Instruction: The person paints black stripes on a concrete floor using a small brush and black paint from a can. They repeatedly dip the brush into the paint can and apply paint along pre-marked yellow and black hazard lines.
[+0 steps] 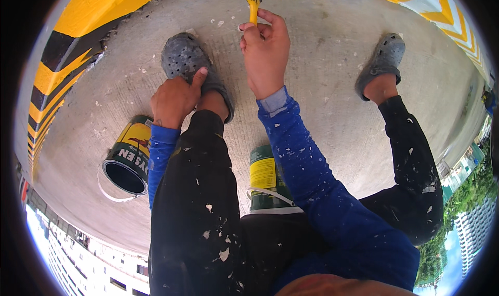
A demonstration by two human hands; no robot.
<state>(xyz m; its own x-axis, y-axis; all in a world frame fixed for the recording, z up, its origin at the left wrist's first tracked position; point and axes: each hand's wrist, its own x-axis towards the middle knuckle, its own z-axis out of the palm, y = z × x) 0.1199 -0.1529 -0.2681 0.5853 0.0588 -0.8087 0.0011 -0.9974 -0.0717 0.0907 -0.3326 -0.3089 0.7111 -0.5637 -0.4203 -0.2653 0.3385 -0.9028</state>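
Note:
My right hand (266, 49) is stretched out ahead and closed on the yellow handle of a paintbrush (253, 7). The brush's dark head runs to the upper edge of the view, with its tip out of sight. My left hand (176, 98) is beside my left leg, just behind the toe of a grey perforated clog (184, 54). Its thumb points forward, while the fingers curl under and are hidden, so whether they hold anything does not show. Both blue sleeves carry paint specks.
A green and yellow paint pail (127, 158) lies tilted at left, its dark opening toward me. Another pail (264, 176) stands between my legs. Striped yellow and black curb (52, 83) runs along the left; a yellow and white one (442, 5) curves at upper right. Concrete floor (322, 62) has paint spots.

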